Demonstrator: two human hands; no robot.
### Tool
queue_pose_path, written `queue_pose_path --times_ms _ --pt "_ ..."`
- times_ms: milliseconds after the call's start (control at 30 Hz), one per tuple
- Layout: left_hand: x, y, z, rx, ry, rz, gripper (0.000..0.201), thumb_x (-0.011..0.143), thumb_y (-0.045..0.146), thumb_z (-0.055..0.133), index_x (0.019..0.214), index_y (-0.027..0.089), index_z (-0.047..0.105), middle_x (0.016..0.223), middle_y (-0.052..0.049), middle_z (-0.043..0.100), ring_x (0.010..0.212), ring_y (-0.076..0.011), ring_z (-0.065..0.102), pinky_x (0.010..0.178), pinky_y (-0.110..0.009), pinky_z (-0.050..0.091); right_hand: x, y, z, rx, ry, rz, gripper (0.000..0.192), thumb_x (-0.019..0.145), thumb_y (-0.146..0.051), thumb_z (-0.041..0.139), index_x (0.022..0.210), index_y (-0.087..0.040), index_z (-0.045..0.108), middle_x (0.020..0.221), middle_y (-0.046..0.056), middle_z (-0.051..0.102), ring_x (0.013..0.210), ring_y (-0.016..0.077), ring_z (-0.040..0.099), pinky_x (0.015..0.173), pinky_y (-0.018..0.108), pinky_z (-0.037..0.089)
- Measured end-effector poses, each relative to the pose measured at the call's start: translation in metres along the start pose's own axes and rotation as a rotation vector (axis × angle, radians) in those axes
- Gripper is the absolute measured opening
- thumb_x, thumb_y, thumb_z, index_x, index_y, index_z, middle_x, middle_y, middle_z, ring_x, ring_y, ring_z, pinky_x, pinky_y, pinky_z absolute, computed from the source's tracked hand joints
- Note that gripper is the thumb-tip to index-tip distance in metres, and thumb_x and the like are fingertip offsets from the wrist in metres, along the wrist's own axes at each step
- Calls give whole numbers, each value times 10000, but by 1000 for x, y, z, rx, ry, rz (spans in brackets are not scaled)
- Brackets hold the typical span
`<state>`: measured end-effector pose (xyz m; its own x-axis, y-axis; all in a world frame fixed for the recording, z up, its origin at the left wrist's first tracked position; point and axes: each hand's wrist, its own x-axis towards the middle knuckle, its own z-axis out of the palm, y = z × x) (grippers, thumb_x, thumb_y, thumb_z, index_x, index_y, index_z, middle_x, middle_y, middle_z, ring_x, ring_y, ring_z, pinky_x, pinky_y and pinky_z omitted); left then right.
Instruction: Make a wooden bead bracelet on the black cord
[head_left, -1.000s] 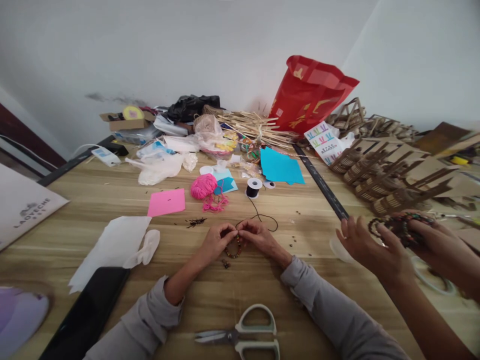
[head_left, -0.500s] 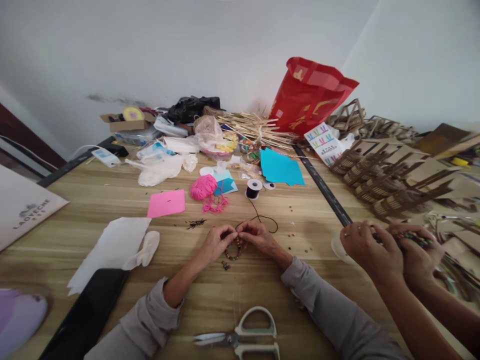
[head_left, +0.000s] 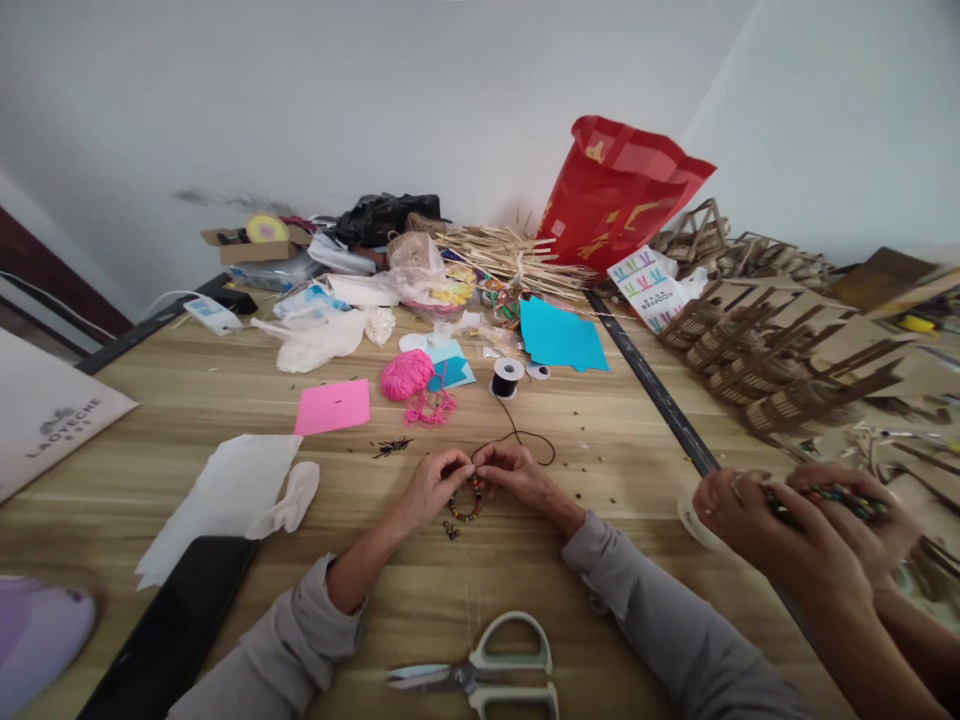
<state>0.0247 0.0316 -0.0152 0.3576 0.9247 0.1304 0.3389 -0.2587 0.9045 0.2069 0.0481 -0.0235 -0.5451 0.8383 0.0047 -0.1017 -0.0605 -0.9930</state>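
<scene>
My left hand [head_left: 429, 486] and my right hand [head_left: 519, 474] meet fingertip to fingertip on the wooden table [head_left: 225, 400]. Between them hangs a small loop of brown and coloured beads, the bead bracelet [head_left: 466, 508], which both hands pinch at its top. A thin black cord [head_left: 534, 436] curves from my right hand back to a black thread spool [head_left: 508, 377]. A few loose beads [head_left: 451, 530] lie just below the bracelet. Both my arms wear grey sleeves.
Scissors [head_left: 487, 675] lie near the front edge. A co-worker's hands [head_left: 787, 530] at the right hold coloured beads. Pink yarn [head_left: 407, 375], pink paper [head_left: 334, 405], blue paper [head_left: 561, 335], white tissue [head_left: 225, 490], a black phone [head_left: 176, 630], a red bag [head_left: 619, 190] and wooden model pieces [head_left: 780, 370] are around.
The co-worker's hands have moved down and to the right and closed together over their beads. My own hands stay in place on the bracelet.
</scene>
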Motion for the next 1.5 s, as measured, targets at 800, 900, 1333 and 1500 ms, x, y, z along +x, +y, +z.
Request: queue_pose_path --times_ms 800,900,1333,1500 --pt "-2 -8 1 -49 -31 -31 170 829 284 520 788 141 602 668 -1 579 629 -130 506 593 -225 397 -1 -4 2 -31 7 19 342 761 -454 683 799 -129 585 641 -2 594 561 94 569 515 200 481" --pt "-2 -3 1 -39 -15 -32 153 819 263 518 766 142 594 650 3 572 608 -125 499 571 -219 389 -1 -5 3 -45 15 18 337 753 -447 691 804 -132 584 647 0 601 562 95 566 517 202 480" --pt "-2 1 2 29 52 -10 144 816 231 512 750 139 601 645 -1 593 610 -131 518 595 -230 410 -1 -3 3 -64 28 38 367 782 -490 647 791 -127 593 633 6 599 542 95 564 517 206 472" --pt "-3 2 2 42 65 9 138 823 223 506 767 140 602 662 -8 608 629 -140 543 613 -239 428 -2 -5 3 -68 14 47 385 782 -508 640 789 -127 584 626 -3 575 535 92 545 511 207 458"
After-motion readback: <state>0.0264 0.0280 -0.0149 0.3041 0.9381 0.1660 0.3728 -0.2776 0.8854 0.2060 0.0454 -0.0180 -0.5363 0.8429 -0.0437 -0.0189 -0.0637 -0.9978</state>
